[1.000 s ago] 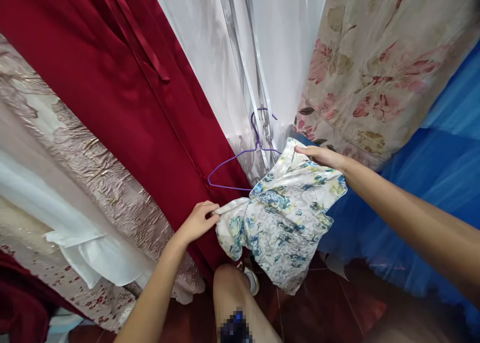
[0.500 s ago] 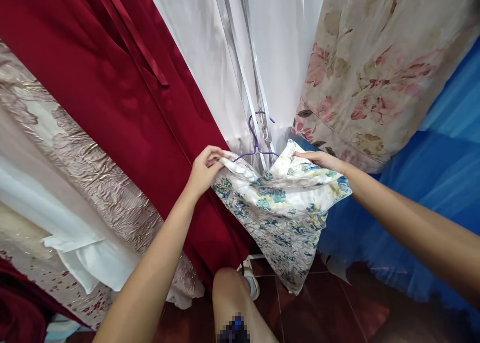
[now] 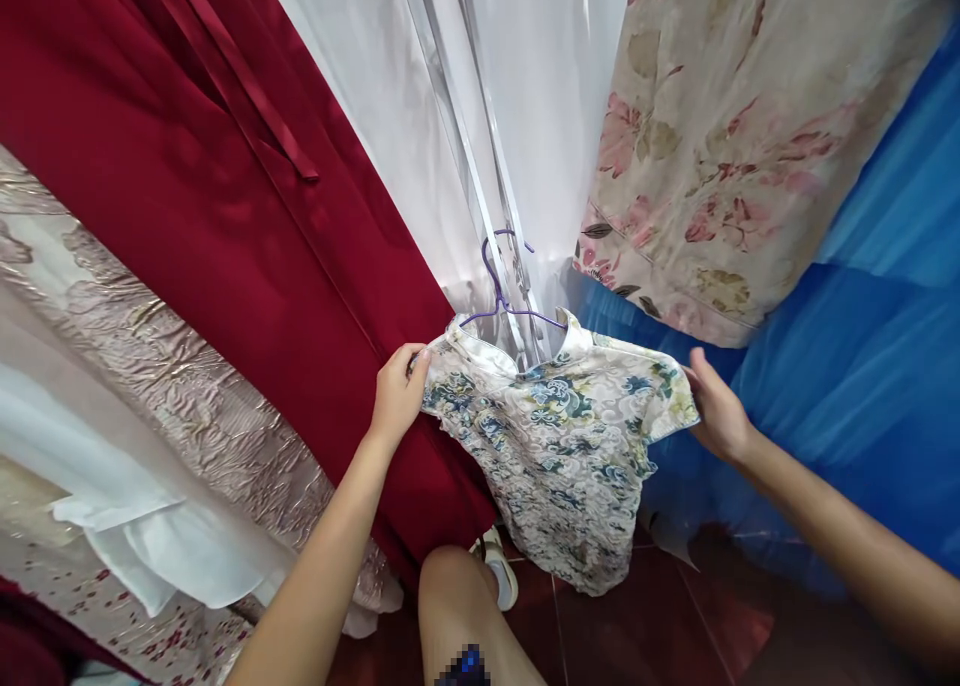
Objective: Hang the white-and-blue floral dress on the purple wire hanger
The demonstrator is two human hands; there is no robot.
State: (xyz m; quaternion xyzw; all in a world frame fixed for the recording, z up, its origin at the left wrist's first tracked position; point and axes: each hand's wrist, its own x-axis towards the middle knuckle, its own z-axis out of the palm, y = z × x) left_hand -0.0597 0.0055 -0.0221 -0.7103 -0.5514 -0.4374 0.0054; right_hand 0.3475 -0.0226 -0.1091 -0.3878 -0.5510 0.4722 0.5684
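Note:
A short-sleeved floral garment (image 3: 570,446), cream with blue and yellow-green flowers, hangs spread out on a purple hanger (image 3: 501,304). The hanger's hook stands up in front of white metal bars, and its shoulders run into the neckline. My left hand (image 3: 400,391) pinches the garment at its left shoulder, thumb on top. At the other side, my right hand (image 3: 721,411) is by the right sleeve's end with the thumb raised apart. Its fingers touch the sleeve edge and are partly hidden behind it.
Long dresses hang close around: a dark red one (image 3: 247,236) and a textured pink one (image 3: 187,336) left, a pink floral one (image 3: 720,166) and a blue tulle one (image 3: 862,366) right. White metal bars (image 3: 457,116) rise behind. My knee (image 3: 457,596) is below, above dark red floor tiles (image 3: 600,636).
The neckline and shoulders, bunched before, now lie flatter and upright on the hanger. My right hand has moved from the collar out to the sleeve end; my left hand has shifted slightly down.

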